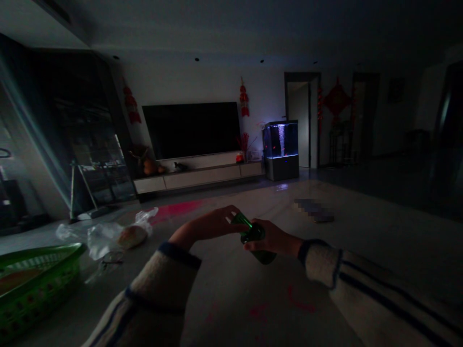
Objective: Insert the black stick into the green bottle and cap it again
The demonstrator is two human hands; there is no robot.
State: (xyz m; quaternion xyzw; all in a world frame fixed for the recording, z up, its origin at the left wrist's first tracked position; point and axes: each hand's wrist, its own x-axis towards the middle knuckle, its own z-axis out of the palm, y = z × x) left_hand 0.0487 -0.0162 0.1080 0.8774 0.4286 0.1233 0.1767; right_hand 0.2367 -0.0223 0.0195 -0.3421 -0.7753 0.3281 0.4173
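Observation:
A shiny dark green bottle [265, 256] is held tilted above the pale tabletop [220, 299], its upper end leaning left. My right hand [273, 237] wraps around its middle. At the upper end, my left hand [217, 222] has its fingers and thumb closed about the green part. Dim light and my fingers hide some of the bottle's shape, so I cannot tell whether a cap is on it. Both hands are close together near the centre of the head view.
To the left lie a crumpled clear plastic bag [104, 238], a round brownish thing [132, 237] and a green basket [39, 308]. A flat, blurred object [314, 210] lies at the right. Farther back are a television [191, 129], a low cabinet [202, 177] and a lit fish tank [282, 140].

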